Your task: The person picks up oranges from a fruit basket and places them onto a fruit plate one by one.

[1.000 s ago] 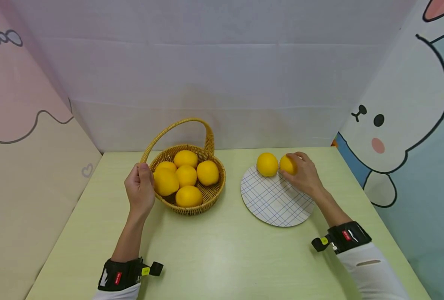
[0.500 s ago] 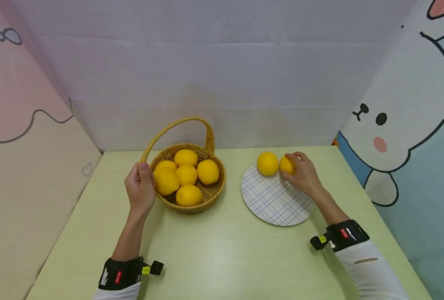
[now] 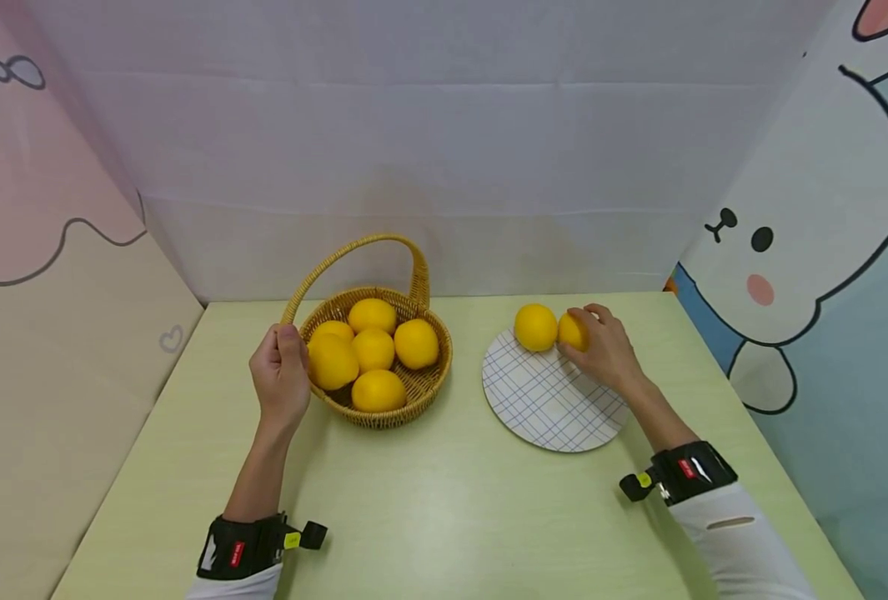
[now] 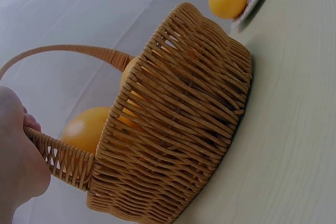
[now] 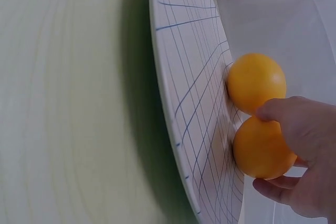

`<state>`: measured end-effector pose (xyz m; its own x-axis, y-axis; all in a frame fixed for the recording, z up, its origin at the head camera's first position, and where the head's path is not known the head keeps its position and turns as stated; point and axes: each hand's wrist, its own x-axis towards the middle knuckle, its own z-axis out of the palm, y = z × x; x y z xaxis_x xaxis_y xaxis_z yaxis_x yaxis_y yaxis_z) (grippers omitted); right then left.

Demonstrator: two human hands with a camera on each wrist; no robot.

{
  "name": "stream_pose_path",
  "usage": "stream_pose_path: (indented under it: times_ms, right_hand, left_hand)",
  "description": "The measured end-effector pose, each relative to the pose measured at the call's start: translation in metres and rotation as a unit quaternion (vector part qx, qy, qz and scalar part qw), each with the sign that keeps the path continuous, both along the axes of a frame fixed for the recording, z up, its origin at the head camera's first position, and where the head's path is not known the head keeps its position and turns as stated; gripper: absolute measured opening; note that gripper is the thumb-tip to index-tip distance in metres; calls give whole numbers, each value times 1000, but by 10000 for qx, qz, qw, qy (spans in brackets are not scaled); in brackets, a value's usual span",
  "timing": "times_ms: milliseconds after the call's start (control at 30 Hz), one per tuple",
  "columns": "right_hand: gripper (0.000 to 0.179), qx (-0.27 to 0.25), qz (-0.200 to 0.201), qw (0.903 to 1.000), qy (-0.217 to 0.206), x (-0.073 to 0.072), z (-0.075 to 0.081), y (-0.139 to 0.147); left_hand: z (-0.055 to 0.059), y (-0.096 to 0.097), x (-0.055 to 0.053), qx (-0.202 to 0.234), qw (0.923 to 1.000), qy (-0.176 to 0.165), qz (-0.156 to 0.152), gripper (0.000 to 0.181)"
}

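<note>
Right wrist: lower orange (image 5: pixel 262 148) between fingertips (image 5: pixel 270 109)

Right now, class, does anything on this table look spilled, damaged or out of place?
Nothing stands out. The wicker basket stands upright with oranges inside. Two more oranges are on the grid-patterned plate, one held by the right hand; none lies on the table.

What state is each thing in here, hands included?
Basket: upright on the table, six oranges visible inside.
Basket handle: raised, gripped by the left hand.
Plate: on the table, gridded face up.
Rightmost orange: gripped by the right hand.
Neighbouring orange: on the plate's far edge, not gripped.
</note>
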<state>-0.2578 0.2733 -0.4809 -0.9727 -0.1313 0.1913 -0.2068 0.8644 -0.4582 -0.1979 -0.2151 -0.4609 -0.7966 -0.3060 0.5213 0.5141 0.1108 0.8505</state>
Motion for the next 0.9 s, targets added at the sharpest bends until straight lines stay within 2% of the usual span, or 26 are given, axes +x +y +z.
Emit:
stream_pose_path:
  times_ms: [600,900]
  right_hand:
    - [69,137,41,9999,-17,8,6,-4]
    - [83,487,-8,9988,-23,11,15,-4]
  left_hand:
    - [2,0,2,-101,9999,-89,75,50]
    - [3,0,2,-141,9998,-129,114,50]
